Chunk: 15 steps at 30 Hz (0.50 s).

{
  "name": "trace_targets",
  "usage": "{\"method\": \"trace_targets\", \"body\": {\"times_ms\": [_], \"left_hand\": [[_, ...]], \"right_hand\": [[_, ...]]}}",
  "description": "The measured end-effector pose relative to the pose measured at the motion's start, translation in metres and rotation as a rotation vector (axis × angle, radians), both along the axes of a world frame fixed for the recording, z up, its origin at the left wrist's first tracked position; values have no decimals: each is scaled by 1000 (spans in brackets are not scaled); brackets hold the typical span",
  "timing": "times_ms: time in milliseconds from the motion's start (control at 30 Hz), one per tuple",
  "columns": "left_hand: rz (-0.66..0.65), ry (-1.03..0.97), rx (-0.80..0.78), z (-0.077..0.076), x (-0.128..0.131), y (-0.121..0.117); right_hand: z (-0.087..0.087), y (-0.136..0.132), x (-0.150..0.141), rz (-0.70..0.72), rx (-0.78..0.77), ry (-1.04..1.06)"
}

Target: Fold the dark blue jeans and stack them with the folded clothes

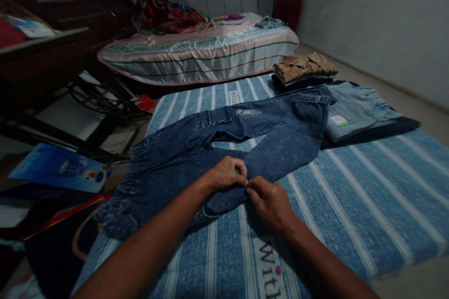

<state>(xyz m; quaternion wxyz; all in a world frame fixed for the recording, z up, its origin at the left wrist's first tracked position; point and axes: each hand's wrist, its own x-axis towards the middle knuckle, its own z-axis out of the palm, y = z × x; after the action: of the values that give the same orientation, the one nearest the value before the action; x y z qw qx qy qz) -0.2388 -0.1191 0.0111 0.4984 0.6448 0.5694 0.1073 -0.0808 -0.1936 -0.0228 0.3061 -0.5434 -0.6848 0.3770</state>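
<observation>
A pair of dark blue jeans [280, 145] lies spread across the striped blue cloth, its elastic waist at the far right and its gathered cuffs toward the left. My left hand [229, 173] is closed in a pinch at the near leg's edge, around the knee. Right beside it, almost fingertip to fingertip, my right hand [268, 198] pinches at the same edge. What sits between the fingertips is very small; it looks like a bit of the jeans' fabric or a thread. A cargo pocket shows on the far leg.
Folded light blue jeans [361, 107] lie on a dark garment at the right. Behind them is a folded brown patterned garment stack [305, 67]. A bed [203, 58] stands beyond the striped surface [351, 187]. A dark sewing-machine table [42, 51] and a blue box [59, 168] are at the left.
</observation>
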Motion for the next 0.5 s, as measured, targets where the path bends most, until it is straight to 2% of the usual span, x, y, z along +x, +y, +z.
{"method": "trace_targets", "body": {"times_ms": [200,400,500], "left_hand": [[28,-94,-55,-2,-7,3],[113,-116,-42,-4,-9,-2],[159,-183,-69,-9,-9,-3]], "right_hand": [[-5,6,-5,42,-60,-62],[-7,11,1,76,-105,44],[-12,14,3,66,-239,187]]}}
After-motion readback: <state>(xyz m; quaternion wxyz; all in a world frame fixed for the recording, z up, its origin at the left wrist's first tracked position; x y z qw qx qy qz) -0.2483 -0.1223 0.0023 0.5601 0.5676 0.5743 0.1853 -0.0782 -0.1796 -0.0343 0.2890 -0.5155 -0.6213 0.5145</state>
